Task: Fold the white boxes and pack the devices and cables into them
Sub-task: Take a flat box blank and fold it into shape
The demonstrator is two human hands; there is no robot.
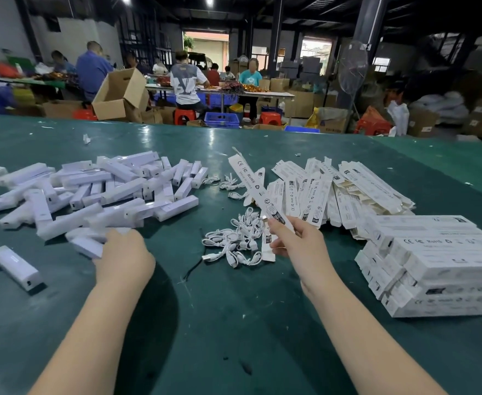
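done: stack of packed boxes at your right on the bench | in hand: your right hand pinches one flat box, unfolded | your left hand reaches the device pile, grip hidden, cannot tell | left: many devices, loose cables, flat boxes still to pack

glossy plastic devices, matt green tabletop

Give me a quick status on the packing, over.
Right hand holds a flat unfolded box. Left hand reaching onto a device at the pile's edge. Cables between. Nothing in the way.
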